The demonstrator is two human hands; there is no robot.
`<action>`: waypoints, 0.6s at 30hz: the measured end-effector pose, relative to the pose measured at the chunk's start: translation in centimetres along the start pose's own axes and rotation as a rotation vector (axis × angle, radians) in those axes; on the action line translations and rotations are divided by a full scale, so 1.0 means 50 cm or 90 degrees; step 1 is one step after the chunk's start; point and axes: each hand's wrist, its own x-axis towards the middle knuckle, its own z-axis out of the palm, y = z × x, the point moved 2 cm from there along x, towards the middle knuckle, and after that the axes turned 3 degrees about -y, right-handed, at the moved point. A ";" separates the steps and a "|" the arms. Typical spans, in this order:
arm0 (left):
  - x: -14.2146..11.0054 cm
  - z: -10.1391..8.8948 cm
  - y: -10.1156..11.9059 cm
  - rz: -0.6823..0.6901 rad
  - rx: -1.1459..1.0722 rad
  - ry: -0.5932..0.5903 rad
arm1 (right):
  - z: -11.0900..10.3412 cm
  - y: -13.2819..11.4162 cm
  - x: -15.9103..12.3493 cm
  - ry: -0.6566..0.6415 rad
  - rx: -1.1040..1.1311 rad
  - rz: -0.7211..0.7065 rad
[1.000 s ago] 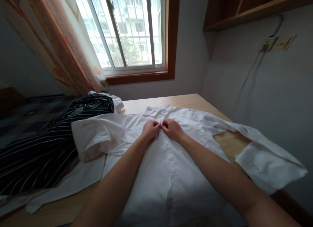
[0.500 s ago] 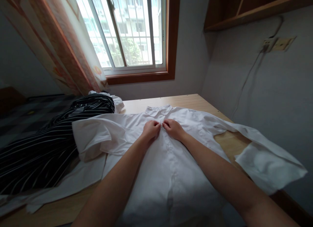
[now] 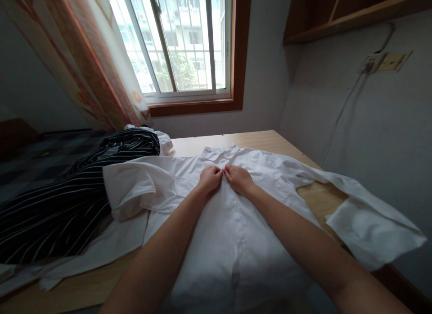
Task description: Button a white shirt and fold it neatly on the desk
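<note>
A white short-sleeved shirt lies spread front-up on a light wooden table, collar toward the window. My left hand and my right hand meet at the shirt's front placket just below the collar. Both hands are closed, fingertips pinching the white fabric at the middle seam. One sleeve hangs off the table's right edge, the other folds over at the left.
A black garment with thin white stripes is heaped at the table's left. Behind it hang a patterned curtain and a barred window. A grey wall with a socket and cable stands close on the right.
Both hands stay pinched at the same spot on the placket. The view has shifted slightly; nothing else has moved.
</note>
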 end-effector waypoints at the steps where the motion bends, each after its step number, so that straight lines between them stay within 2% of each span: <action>1: 0.000 0.001 0.000 0.000 0.010 0.003 | 0.000 0.001 0.000 0.000 0.000 -0.004; 15: -0.015 0.001 0.011 0.019 0.118 0.025 | 0.009 0.018 0.018 -0.010 0.139 0.042; 18: -0.014 -0.001 0.009 0.027 0.104 0.024 | 0.008 0.019 0.019 -0.013 0.150 0.042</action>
